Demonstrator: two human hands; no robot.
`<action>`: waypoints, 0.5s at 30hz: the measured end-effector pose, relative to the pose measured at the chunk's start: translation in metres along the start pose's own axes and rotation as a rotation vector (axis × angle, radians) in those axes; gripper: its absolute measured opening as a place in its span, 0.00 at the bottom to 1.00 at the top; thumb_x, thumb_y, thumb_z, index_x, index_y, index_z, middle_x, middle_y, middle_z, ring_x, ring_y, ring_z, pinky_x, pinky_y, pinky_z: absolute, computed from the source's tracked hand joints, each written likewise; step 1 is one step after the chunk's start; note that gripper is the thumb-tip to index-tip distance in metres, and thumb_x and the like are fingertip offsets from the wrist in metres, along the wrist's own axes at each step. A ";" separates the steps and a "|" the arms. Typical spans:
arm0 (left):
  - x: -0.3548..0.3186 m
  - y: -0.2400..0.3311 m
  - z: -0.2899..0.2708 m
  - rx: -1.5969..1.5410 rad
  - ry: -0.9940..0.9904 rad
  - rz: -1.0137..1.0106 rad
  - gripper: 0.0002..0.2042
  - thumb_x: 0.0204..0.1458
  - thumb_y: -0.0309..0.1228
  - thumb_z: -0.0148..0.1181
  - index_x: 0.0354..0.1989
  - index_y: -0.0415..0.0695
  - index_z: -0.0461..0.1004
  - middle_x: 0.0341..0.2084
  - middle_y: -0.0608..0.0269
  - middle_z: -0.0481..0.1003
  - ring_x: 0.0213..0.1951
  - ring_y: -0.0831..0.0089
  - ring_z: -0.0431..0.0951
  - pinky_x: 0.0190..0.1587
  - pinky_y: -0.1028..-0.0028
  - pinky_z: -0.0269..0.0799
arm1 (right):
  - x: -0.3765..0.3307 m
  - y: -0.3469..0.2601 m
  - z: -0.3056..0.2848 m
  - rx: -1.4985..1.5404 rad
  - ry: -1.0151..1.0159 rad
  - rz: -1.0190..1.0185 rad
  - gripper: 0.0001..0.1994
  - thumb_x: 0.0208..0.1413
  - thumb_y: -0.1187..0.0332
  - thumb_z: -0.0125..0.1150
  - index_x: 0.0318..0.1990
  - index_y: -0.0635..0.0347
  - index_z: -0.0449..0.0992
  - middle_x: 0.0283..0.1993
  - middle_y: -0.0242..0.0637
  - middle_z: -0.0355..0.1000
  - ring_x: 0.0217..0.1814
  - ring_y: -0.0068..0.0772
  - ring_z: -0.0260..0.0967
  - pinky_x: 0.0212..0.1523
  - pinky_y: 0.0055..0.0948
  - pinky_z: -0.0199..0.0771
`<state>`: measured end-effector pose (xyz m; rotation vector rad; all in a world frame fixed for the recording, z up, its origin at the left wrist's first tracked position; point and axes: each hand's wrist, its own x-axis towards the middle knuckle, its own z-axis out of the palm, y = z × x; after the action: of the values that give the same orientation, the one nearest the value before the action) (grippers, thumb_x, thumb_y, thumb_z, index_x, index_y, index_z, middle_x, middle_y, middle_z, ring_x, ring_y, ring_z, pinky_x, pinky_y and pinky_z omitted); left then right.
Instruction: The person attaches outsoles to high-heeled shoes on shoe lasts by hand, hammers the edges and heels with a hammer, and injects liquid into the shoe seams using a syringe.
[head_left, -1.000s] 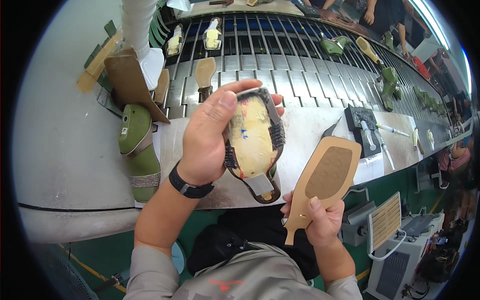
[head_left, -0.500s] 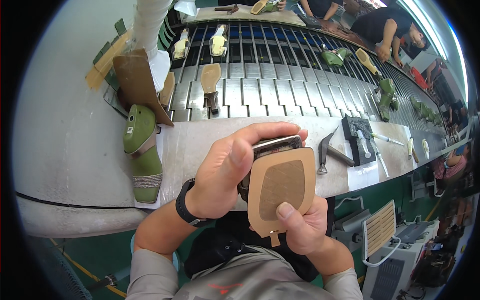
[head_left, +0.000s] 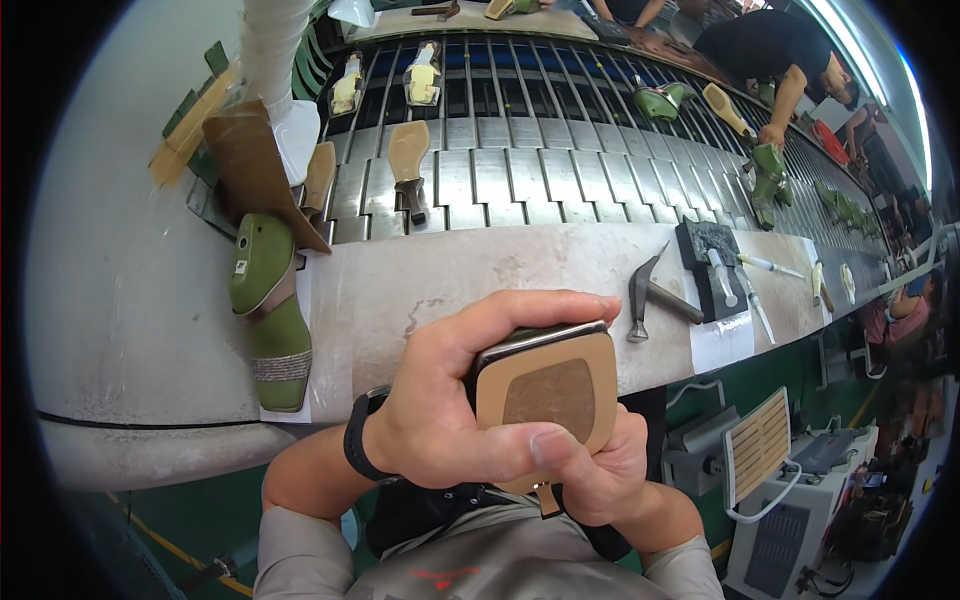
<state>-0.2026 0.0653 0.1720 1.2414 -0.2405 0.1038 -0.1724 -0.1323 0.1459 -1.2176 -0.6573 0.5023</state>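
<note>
My left hand (head_left: 450, 410) wraps round a dark-edged shoe bottom, its fingers over the far edge and its thumb lying across a tan shoe sole (head_left: 548, 395) with a brown middle panel. The sole lies against the shoe. At the sole's narrow near end, my right hand (head_left: 608, 475) grips from the right side, partly behind the left thumb. Most of the shoe under the sole is hidden. To the left, a green platform sandal (head_left: 275, 325) with a woven band rests on white paper. A hammer (head_left: 655, 300) lies on the bench to the right.
A black block (head_left: 708, 265) with syringe-like applicators lies beyond the hammer. Across the bench runs a metal conveyor (head_left: 520, 175) bearing heeled soles (head_left: 408, 155) and green shoes (head_left: 765, 185). A white hose (head_left: 272, 60) and brown board (head_left: 255, 170) stand at left. A co-worker (head_left: 775, 50) reaches over the conveyor.
My left thumb has come down across the sole. Both hands have drawn the shoe and sole lower, nearer my body. The far co-worker's hand has reached a green shoe.
</note>
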 end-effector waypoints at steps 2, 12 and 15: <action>0.000 0.001 0.001 0.004 -0.003 -0.013 0.41 0.53 0.48 0.76 0.67 0.30 0.68 0.65 0.37 0.73 0.68 0.52 0.74 0.69 0.55 0.71 | 0.000 0.000 0.000 0.017 -0.004 0.008 0.10 0.70 0.70 0.63 0.44 0.71 0.84 0.36 0.39 0.85 0.35 0.22 0.80 0.36 0.25 0.80; -0.002 0.008 0.008 -0.038 0.043 -0.060 0.31 0.61 0.40 0.67 0.67 0.31 0.69 0.65 0.36 0.73 0.68 0.51 0.74 0.69 0.56 0.71 | -0.008 0.003 -0.001 0.050 0.008 0.047 0.11 0.71 0.69 0.62 0.40 0.70 0.83 0.33 0.36 0.83 0.32 0.21 0.78 0.32 0.26 0.77; -0.001 0.007 0.008 0.004 0.005 -0.017 0.29 0.62 0.36 0.65 0.68 0.31 0.68 0.66 0.36 0.72 0.68 0.52 0.74 0.70 0.57 0.70 | -0.009 -0.001 -0.001 0.042 0.025 0.053 0.11 0.71 0.69 0.62 0.39 0.69 0.83 0.32 0.36 0.83 0.32 0.21 0.77 0.31 0.25 0.76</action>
<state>-0.2060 0.0602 0.1803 1.2464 -0.2249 0.0926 -0.1778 -0.1393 0.1448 -1.2024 -0.5913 0.5417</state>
